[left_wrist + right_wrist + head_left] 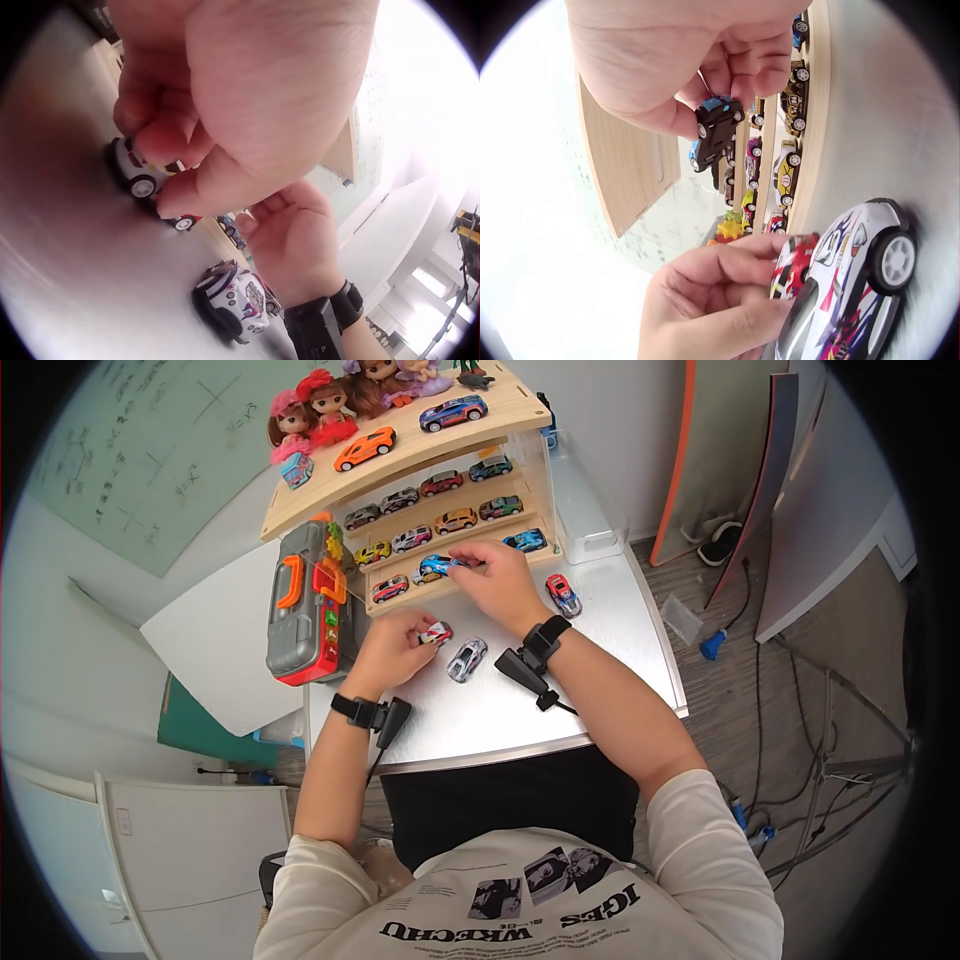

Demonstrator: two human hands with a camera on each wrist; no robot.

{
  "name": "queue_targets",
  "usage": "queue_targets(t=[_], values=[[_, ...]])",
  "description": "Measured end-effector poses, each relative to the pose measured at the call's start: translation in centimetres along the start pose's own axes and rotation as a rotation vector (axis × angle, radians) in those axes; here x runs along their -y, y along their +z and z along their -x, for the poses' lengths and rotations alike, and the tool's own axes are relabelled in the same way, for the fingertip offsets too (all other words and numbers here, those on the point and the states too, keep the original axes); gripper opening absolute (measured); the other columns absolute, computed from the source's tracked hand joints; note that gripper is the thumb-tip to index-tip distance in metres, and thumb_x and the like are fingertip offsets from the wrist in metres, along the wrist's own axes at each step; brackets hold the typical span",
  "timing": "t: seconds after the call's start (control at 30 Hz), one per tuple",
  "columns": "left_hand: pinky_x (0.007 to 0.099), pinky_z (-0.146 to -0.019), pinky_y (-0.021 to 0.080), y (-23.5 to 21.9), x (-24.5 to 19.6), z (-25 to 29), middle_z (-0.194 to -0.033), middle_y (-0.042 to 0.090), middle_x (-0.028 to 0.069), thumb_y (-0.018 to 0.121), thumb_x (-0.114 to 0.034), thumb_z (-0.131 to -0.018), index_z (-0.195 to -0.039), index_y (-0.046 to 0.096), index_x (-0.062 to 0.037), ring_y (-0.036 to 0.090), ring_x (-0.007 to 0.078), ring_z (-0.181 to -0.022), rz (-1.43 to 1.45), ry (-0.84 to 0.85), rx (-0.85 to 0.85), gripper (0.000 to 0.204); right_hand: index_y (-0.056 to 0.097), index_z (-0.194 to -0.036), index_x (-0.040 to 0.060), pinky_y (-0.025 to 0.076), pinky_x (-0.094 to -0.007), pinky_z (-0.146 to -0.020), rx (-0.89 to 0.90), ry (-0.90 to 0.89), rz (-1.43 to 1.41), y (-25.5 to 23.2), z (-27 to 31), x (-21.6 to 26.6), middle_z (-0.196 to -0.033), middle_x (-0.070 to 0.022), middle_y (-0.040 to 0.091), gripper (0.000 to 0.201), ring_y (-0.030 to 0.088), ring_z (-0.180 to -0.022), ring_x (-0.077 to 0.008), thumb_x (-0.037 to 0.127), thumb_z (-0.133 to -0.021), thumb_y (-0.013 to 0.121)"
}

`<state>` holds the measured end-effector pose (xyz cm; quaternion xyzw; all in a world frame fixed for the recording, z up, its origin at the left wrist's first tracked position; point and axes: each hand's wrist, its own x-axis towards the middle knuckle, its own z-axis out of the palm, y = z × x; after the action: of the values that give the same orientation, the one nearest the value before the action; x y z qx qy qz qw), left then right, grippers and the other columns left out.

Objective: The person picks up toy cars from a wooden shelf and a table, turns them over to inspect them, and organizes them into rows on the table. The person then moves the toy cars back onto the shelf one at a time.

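Observation:
My right hand (497, 582) pinches a blue toy car (434, 566) in front of the lowest tier of a wooden display shelf (325, 497). In the right wrist view the black underside of that blue car (718, 133) shows, tilted and held up by thumb and fingertips. Down at the silver tabletop, my left hand (393, 646) grips a white, red and black toy car (437, 632), partly hidden by the fingers. Between the two hands a white toy car with purple markings (467, 659) sits on the table. A red toy car (563, 595) stands right of the shelf.
Several toy cars line the shelf's tiers. On top are dolls (330, 410), an orange car (366, 450) and a dark blue car (454, 414). A grey toolbox with orange handle (293, 610) stands left of the shelf; a clear plastic box (592, 545) lies to its right.

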<state>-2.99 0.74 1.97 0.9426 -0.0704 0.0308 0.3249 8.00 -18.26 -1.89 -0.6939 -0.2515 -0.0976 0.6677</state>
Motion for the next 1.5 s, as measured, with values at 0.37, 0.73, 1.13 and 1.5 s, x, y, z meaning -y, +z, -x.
queue_targets(t=[0.37, 0.73, 1.13, 1.5], values=[[0.0280, -0.057, 0.042, 1.8, 0.4, -1.5, -0.071, 0.059, 0.0019, 0.078, -0.007, -0.072, -0.096, 0.074, 0.0009, 0.051, 0.0097, -0.061, 0.133, -0.002, -0.024, 0.026, 0.078, -0.111, -0.0014, 0.057, -0.0337, -0.083, 0.119, 0.089, 0.020, -0.3, -0.3, -1.2, -0.100, -0.0143, 0.077, 0.030, 0.073, -0.090, -0.0209, 0.015, -0.086, 0.080], [0.0276, -0.055, 0.040, 0.7, 1.8, 0.3, -0.064, 0.055, 0.0012, 0.079, -0.005, -0.076, -0.097, 0.074, 0.0006, 0.047, 0.0086, -0.056, 0.108, -0.042, -0.054, 0.022, 0.080, -0.098, 0.0028, 0.059, -0.0423, -0.083, 0.357, -0.052, 0.500, -1.5, -0.2, 0.5, -0.094, -0.0195, 0.076, 0.025, 0.073, -0.088, -0.0363, 0.018, -0.079, 0.076], [0.0276, -0.065, 0.047, 2.8, 2.7, -0.1, -0.100, 0.060, 0.0032, 0.085, -0.009, -0.083, -0.120, 0.079, -0.0098, 0.054, 0.0117, -0.069, 0.108, 0.189, -0.193, 0.037, 0.080, -0.100, 0.0032, 0.057, -0.0436, -0.084, 0.459, -0.075, 0.518, -1.6, -0.3, -0.5, -0.094, -0.0189, 0.076, 0.023, 0.072, -0.091, -0.0371, 0.014, -0.080, 0.075], [0.0257, -0.061, 0.044, 3.4, 3.0, 0.0, -0.100, 0.060, 0.0021, 0.087, -0.006, -0.079, -0.115, 0.078, -0.0065, 0.050, 0.0086, -0.064, 0.136, 0.187, -0.255, 0.037, 0.078, -0.108, -0.0014, 0.057, -0.0399, -0.081, 0.418, -0.132, 0.418, -1.1, -0.2, -0.3, -0.098, -0.0199, 0.076, 0.026, 0.072, -0.088, -0.0331, 0.006, -0.084, 0.070]])
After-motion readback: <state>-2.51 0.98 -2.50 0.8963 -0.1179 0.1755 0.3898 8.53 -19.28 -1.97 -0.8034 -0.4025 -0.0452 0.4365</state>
